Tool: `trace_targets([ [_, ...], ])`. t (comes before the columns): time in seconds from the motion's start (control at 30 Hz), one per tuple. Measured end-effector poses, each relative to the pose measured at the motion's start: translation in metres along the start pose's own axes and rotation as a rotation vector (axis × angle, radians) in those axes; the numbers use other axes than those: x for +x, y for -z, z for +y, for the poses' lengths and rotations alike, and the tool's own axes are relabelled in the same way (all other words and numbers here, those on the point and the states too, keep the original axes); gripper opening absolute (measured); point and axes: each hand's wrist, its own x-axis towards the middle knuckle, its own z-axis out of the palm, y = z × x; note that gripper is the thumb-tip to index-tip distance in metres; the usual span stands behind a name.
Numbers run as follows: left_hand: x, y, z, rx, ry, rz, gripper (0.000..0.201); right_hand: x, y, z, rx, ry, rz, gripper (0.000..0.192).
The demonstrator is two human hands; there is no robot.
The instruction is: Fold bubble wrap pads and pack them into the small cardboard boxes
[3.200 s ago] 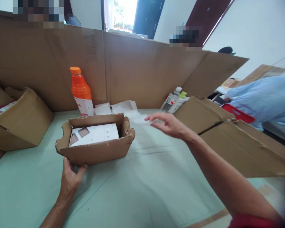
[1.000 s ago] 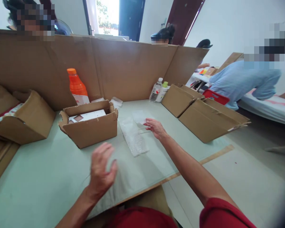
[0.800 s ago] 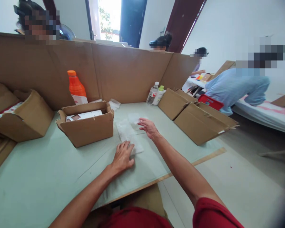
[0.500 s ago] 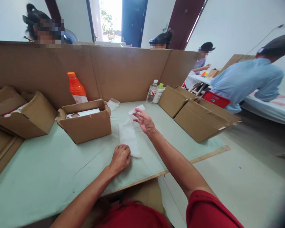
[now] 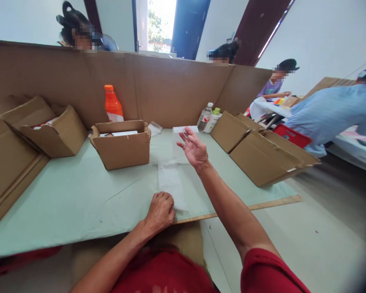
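Observation:
My right hand [image 5: 195, 148] is raised over the middle of the table. Its fingertips grip a white strip along the top of a clear plastic bag [image 5: 178, 149]. Flat on the table below lies a whitish see-through plastic sleeve [image 5: 171, 179]; I cannot tell whether it joins the raised bag. My left hand [image 5: 161, 207] rests near the table's front edge, fingers curled at the sleeve's near left edge. Its fingertips are hidden.
Ahead-left stands an open cardboard box [image 5: 126, 151] with white packs inside, before an orange bottle [image 5: 113, 103]. Two bottles, one clear [image 5: 205, 117], stand back right beside cardboard boxes [image 5: 256, 156]. A cardboard wall [image 5: 171, 89] closes the back; several people sit beyond.
My right hand has lifted the bag's white-strip end higher, and the strip now faces me more squarely. My left hand stays at the sleeve's near edge. The view has turned slightly left.

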Motion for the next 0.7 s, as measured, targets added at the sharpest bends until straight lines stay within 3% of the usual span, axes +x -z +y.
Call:
trace_targets([
  [0.1, -0.002, -0.001, -0.003, -0.043, 0.0, 0.013, 0.017, -0.007, -0.007, -0.008, -0.017, 0.051, -0.027, 0.064],
  [0.2, -0.004, -0.004, -0.006, -0.088, -0.001, 0.03, 0.016, -0.034, -0.011, 0.003, 0.113, 0.015, -0.022, 0.061],
  [0.47, -0.008, -0.005, -0.015, -0.173, -0.043, 0.031, 0.02, -0.128, -0.015, 0.058, 0.299, -0.445, 0.044, 0.052],
  [0.57, -0.01, -0.005, -0.015, -0.199, -0.049, 0.044, 0.02, -0.14, -0.012, 0.062, 0.335, -0.557, 0.064, 0.05],
  [0.7, -0.011, -0.007, -0.015, -0.25, -0.058, 0.067, 0.021, -0.143, -0.011, 0.062, 0.377, -0.653, -0.008, 0.046],
])
